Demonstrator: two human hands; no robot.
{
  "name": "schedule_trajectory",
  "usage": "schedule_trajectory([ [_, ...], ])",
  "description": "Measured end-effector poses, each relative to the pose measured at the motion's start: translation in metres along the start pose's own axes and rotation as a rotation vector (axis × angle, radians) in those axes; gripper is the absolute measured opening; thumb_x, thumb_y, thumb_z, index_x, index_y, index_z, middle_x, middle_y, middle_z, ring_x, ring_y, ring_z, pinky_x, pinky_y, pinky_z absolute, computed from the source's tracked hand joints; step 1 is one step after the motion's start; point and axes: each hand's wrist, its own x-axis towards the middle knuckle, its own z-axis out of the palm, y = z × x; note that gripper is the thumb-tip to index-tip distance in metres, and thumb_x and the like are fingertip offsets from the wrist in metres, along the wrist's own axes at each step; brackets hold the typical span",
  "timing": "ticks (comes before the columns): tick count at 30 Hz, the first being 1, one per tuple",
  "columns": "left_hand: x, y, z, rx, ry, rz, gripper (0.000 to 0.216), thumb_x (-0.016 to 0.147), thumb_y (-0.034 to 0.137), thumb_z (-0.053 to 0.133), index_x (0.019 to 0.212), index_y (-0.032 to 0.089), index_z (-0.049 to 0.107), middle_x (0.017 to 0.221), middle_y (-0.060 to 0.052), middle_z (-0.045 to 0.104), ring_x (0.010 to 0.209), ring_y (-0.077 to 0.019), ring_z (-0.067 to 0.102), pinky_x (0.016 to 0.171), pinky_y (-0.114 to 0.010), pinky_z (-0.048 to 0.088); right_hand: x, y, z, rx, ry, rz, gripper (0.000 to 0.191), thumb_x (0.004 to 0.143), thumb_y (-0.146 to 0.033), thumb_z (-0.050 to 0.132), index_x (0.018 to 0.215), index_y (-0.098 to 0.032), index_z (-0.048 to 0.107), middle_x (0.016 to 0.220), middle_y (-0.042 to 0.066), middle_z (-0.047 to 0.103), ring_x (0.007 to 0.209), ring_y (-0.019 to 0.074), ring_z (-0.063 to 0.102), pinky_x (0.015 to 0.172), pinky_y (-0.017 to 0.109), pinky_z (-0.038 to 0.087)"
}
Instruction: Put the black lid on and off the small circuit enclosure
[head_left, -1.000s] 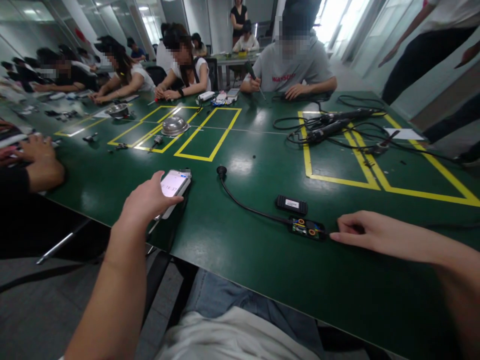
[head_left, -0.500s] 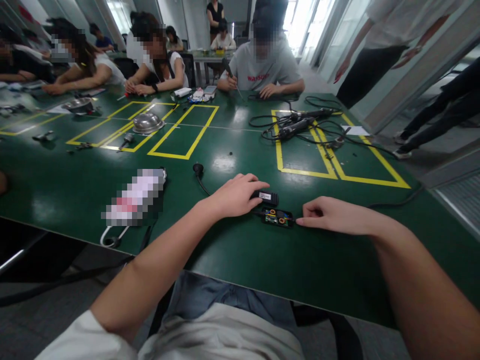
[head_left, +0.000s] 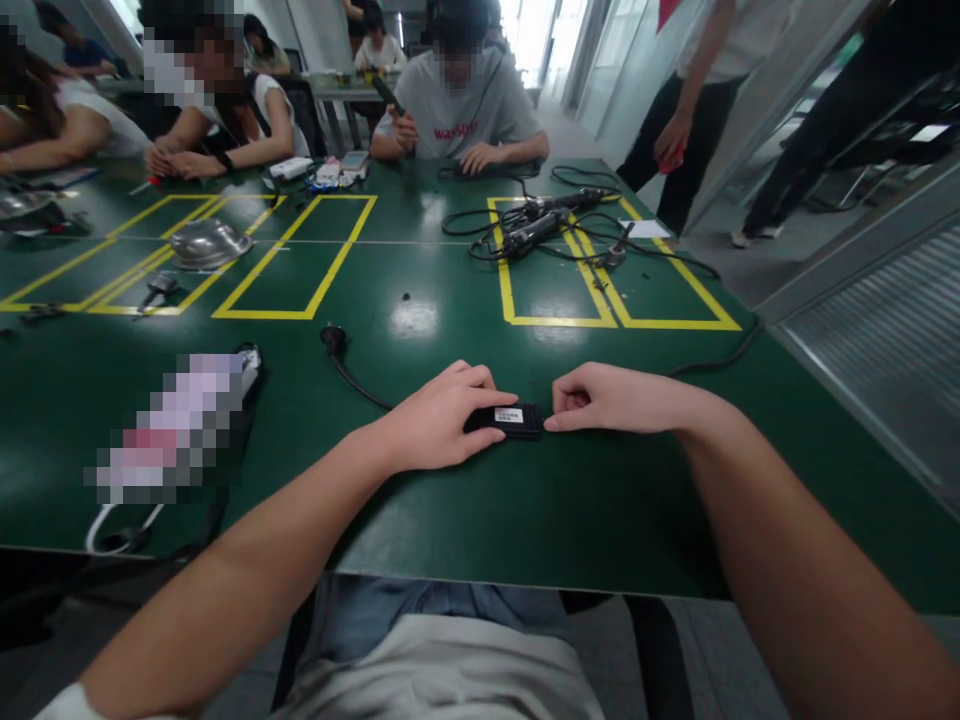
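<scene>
A flat black plastic cover with a white label [head_left: 529,421] lies in front of me, and my left hand [head_left: 435,415] grips its left end between thumb and fingers. Under the cover, the open housing with its circuit board is hidden. At the right end, my right hand [head_left: 611,398] is closed in a pinch on the black cord [head_left: 716,362], which runs out behind the wrist. The pinched stretch is mostly covered by the fingers. From the left side another length of cord leads to a black plug [head_left: 332,340] on the table.
A blurred-out pouch with a white loop [head_left: 105,535] lies to my left on the green table [head_left: 450,520]. Farther off are a metal bowl [head_left: 210,245], tangled black tools with cords [head_left: 536,230] and yellow tape frames [head_left: 311,310]. People sit opposite; others stand at right.
My left hand has brought the labelled cover down and over the housing, whose circuit board showed before. The right hand stays at the housing's right end. The view has shifted right.
</scene>
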Motion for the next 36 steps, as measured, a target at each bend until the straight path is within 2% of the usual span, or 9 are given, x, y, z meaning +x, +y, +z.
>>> schedule_trajectory([
  [8,0.001,-0.002,0.01,-0.012,0.055,0.015,0.042,0.105,0.034,0.074,0.144,0.02,0.076,0.118,-0.012,0.072,0.111,-0.0297,0.066,0.105,-0.048,0.055,0.004,0.004,-0.001,0.022,-0.005,-0.048,0.074,0.069,-0.094,0.077,0.082,-0.022,0.072,0.074,0.001,0.064,0.07,0.0177,0.052,0.065,0.033,0.037],
  [13,0.009,-0.017,0.018,-0.185,0.271,-0.129,0.051,0.104,0.032,0.072,0.153,0.021,0.064,0.12,-0.01,0.075,0.11,-0.0271,0.071,0.104,-0.045,0.059,0.006,0.006,0.001,0.005,0.004,-0.054,0.073,0.072,-0.095,0.074,0.078,-0.022,0.069,0.071,-0.001,0.059,0.066,0.0163,0.049,0.063,0.032,0.036],
  [17,0.012,-0.024,0.018,0.015,0.303,-0.298,0.043,0.1,0.028,0.074,0.142,0.02,0.068,0.125,-0.011,0.075,0.121,-0.0319,0.068,0.112,-0.052,0.056,0.007,0.008,0.003,-0.031,0.016,-0.062,0.076,0.074,-0.098,0.068,0.074,-0.023,0.067,0.069,-0.002,0.054,0.065,0.0158,0.045,0.063,0.033,0.035],
  [21,0.007,-0.008,0.006,0.152,0.33,-0.364,0.035,0.102,0.036,0.074,0.133,0.019,0.071,0.133,-0.014,0.069,0.124,-0.0327,0.067,0.108,-0.048,0.057,0.006,0.007,0.003,-0.074,0.039,-0.051,0.079,0.075,-0.103,0.063,0.071,-0.024,0.063,0.067,-0.002,0.05,0.064,0.0158,0.042,0.061,0.033,0.034],
  [23,0.002,0.001,-0.002,0.193,0.262,-0.382,0.028,0.105,0.046,0.07,0.109,0.019,0.075,0.12,-0.013,0.07,0.112,-0.0317,0.07,0.098,-0.045,0.058,0.005,0.006,0.004,-0.103,0.048,-0.038,0.079,0.075,-0.104,0.061,0.068,-0.024,0.06,0.065,-0.002,0.048,0.063,0.0159,0.042,0.061,0.033,0.033],
  [25,-0.002,0.007,-0.01,0.213,0.047,-0.367,0.04,0.108,0.052,0.062,0.087,0.02,0.074,0.104,-0.012,0.07,0.099,-0.0309,0.071,0.089,-0.044,0.057,0.006,0.005,0.006,-0.138,0.06,-0.026,0.079,0.075,-0.104,0.06,0.066,-0.025,0.057,0.064,-0.002,0.046,0.062,0.0159,0.042,0.06,0.034,0.032],
  [28,-0.005,0.008,-0.017,0.245,-0.14,-0.353,0.041,0.11,0.048,0.055,0.086,0.02,0.075,0.099,-0.012,0.073,0.096,-0.0314,0.073,0.085,-0.043,0.055,0.007,0.003,0.008,-0.179,0.073,-0.023,0.076,0.078,-0.1,0.059,0.065,-0.025,0.054,0.064,-0.002,0.046,0.062,0.0161,0.043,0.061,0.034,0.032],
  [32,-0.005,0.006,-0.018,0.239,-0.153,-0.366,0.037,0.109,0.043,0.056,0.089,0.019,0.075,0.099,-0.013,0.077,0.096,-0.031,0.074,0.081,-0.04,0.052,0.007,0.002,0.008,-0.192,0.084,-0.012,0.073,0.083,-0.097,0.058,0.066,-0.025,0.055,0.064,-0.002,0.047,0.063,0.0168,0.045,0.061,0.034,0.032],
  [36,-0.005,0.003,-0.021,0.088,-0.124,-0.38,0.036,0.108,0.044,0.058,0.084,0.021,0.071,0.086,-0.007,0.076,0.078,-0.0244,0.069,0.07,-0.036,0.044,0.004,0.005,0.004,-0.093,0.038,-0.054,0.076,0.079,-0.1,0.062,0.067,-0.025,0.054,0.066,-0.004,0.042,0.063,0.0153,0.04,0.062,0.033,0.032],
])
